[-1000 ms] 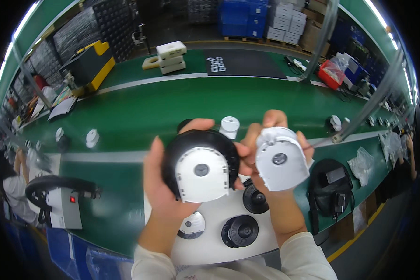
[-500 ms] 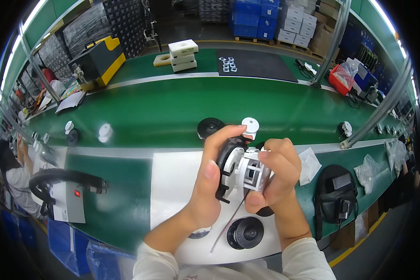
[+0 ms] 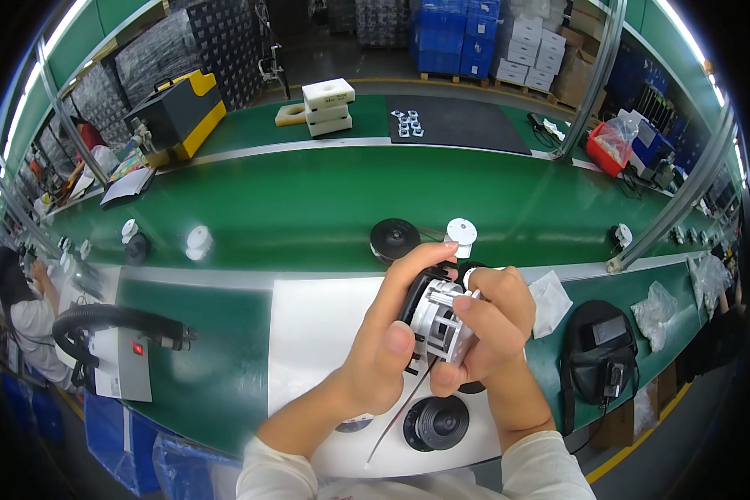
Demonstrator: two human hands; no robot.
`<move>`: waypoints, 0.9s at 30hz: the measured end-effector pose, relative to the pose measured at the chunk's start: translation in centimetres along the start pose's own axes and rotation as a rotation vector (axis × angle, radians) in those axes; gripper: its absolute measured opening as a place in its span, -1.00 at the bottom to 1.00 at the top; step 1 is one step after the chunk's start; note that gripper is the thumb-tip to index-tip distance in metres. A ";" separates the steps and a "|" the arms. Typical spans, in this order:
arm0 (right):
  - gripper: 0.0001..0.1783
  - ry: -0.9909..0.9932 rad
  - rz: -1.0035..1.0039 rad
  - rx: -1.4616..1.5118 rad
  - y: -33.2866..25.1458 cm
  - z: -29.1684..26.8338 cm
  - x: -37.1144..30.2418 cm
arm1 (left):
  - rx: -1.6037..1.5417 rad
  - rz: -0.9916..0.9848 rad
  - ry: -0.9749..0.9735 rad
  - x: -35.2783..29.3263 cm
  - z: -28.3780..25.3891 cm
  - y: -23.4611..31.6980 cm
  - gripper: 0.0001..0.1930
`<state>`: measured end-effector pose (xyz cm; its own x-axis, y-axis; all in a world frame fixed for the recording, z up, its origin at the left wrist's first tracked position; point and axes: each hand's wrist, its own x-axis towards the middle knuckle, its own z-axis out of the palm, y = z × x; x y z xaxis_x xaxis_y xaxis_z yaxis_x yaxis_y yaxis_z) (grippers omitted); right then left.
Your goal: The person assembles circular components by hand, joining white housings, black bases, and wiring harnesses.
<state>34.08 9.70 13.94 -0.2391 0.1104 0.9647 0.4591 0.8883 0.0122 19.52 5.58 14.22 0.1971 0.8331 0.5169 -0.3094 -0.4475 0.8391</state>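
Note:
Between my hands, above the white sheet (image 3: 308, 325), a white plastic frame with an open slotted body (image 3: 444, 332) sits against a round black housing (image 3: 417, 293). My left hand (image 3: 373, 358) is closed round the housing, its index finger over the top and thumb toward the near side. From the right, the fingers and thumb of my right hand (image 3: 502, 321) grip the white frame. A thin dark cable (image 3: 397, 417) hangs from the parts down toward the sheet. Beneath my hands lies a black round part with concentric rings (image 3: 442, 422). Another round part is mostly hidden by my left wrist.
On the green belt ahead stand a black disc (image 3: 394, 240) and a white round piece (image 3: 461, 232), with more pieces at left. A grey box with a black hose (image 3: 121, 358) is on the left, a black pouch (image 3: 600, 350) and plastic bag (image 3: 657, 312) on the right.
The white frame and black housing have come closer together and turned, the gap between them narrowing. Both hands have shifted slightly. Pieces on the green belt have moved a little to the right.

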 end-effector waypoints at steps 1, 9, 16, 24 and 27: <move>-0.44 0.003 -0.006 0.002 0.0 0.0 0.0 | -0.012 -0.014 0.004 0.1 0.0 0.1 -0.12; -0.43 -0.083 0.095 0.041 0.2 0.3 0.1 | 0.094 -0.010 0.060 0.0 0.0 -0.7 -0.10; -0.34 -0.409 0.299 -0.053 -0.8 -0.5 0.8 | 0.071 0.004 0.105 -0.1 0.0 -1.5 -0.17; -0.26 -0.165 0.111 0.433 1.7 1.3 -0.3 | 0.076 -0.043 -0.083 0.4 0.1 0.0 -0.01; -0.23 -0.126 0.081 0.504 2.3 1.6 -0.3 | 0.066 -0.062 -0.090 0.6 0.5 0.0 0.11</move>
<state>33.83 12.45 13.24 -0.3350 0.2126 0.9179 0.0193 0.9756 -0.2189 20.17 5.95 14.60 0.2973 0.8286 0.4743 -0.2331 -0.4188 0.8777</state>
